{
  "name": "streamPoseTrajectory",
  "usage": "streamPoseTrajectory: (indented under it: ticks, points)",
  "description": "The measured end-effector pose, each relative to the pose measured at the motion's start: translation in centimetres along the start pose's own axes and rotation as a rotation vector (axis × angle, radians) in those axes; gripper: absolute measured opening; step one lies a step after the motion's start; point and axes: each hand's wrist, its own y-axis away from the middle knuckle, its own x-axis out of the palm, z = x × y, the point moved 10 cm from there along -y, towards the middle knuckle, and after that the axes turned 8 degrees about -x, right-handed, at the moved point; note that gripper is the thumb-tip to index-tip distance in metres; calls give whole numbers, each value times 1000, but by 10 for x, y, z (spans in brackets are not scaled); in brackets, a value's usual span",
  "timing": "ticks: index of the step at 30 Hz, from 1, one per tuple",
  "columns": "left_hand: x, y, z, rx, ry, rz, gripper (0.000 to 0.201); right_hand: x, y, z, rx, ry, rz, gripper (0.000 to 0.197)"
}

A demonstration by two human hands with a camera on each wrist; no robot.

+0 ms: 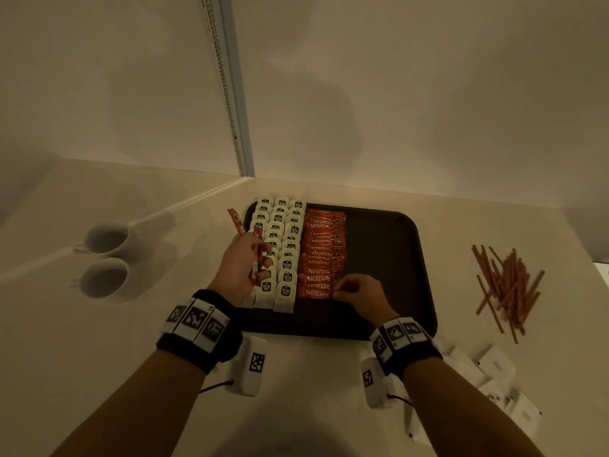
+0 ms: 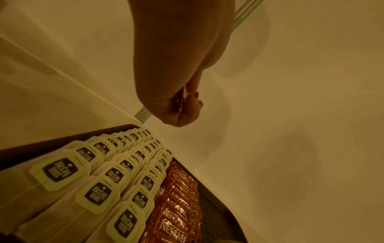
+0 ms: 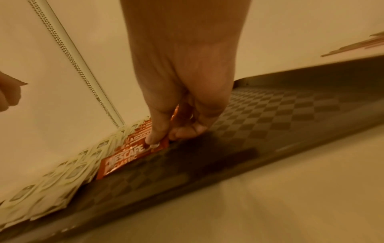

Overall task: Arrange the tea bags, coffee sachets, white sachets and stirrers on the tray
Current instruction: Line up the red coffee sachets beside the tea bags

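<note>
Tray: dark, checker-textured, lying flat on the pale table; its right half is bare.
Tea bags: three overlapping rows down the left part of the tray, printed tags facing up; the nearest bags overhang toward the tray's near edge.
Coffee sachets: one overlapping orange-red column just right of the tea bags, touching them along its left side.
Right hand: fingers curled, thumb and fingertips pinching the right end of the nearest sachet in the column; that sachet lies flat on the tray floor at the near end of the column.
Left hand: raised above the tea bag rows, fingers closed round a few spare sachets; one stands out beyond the fingers toward the far left corner of the tray. The exact count cannot be told.
Stirrers: loose crossed heap on the table, right of the tray and clear of it.
White sachets: scattered on the table off the tray's near right corner, partly hidden by the right wrist.
Cups: two white cups on the table, well left of the tray, one behind the other.
Wrists: each carries a black band with printed marker tiles.
</note>
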Motion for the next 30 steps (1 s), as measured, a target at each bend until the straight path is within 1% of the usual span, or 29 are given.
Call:
streamPoseTrajectory:
  ticks: [4, 8, 11, 14, 16, 18, 22, 30]
  points:
    - [-2, 1, 1, -6, 13, 4, 8, -5, -5, 3, -19, 35, -95, 9]
    - [0, 2, 4, -31, 57, 32, 6, -7, -7, 2, -7, 47, -151, 12]
    - [4, 4, 4, -36, 69, 59, 10, -6, -6, 1, 2, 49, -163, 13]
    - [6, 5, 4, -38, 71, 63, 10, -6, -6, 1, -3, 57, -177, 15]
    - [7, 7, 4, -41, 48, 50, 6, -6, -5, -1, 5, 60, -182, 15]
    - [6, 8, 5, -42, 31, 28, 7, -7, -5, -3, 15, 55, -191, 16]
    - [3, 6, 7, -29, 77, 7, 8, -7, -4, -4, 21, 63, -190, 17]
    - [16, 9, 5, 17, 33, 90, 11, -6, -3, -3, 7, 72, -192, 18]
